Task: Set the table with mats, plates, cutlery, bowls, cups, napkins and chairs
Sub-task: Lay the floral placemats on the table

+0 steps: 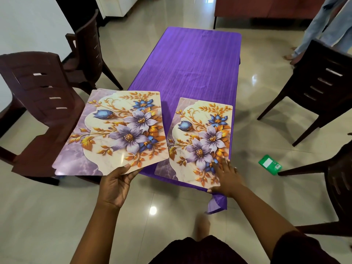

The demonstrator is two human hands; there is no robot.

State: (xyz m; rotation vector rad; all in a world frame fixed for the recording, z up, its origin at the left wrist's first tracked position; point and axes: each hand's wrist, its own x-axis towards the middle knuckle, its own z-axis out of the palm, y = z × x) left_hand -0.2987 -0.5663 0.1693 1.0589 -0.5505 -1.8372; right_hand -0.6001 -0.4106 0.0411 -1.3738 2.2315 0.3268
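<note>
Early stage of table setting: your right hand (226, 175) lies with straight fingers (219, 164) pressed flat on the first floral mat (202, 138), which sits on the near right corner of the purple-covered bench (190, 63), while your left hand (116, 182) pinches the near edge of a second mat (118, 130) held above the bench's near left corner, not yet laid. One mat appears placed; no plates, cutlery, bowls, cups or napkins are in view, and the brown chairs (43, 111) stand well apart from the bench, so most of the task seems to remain.
</note>
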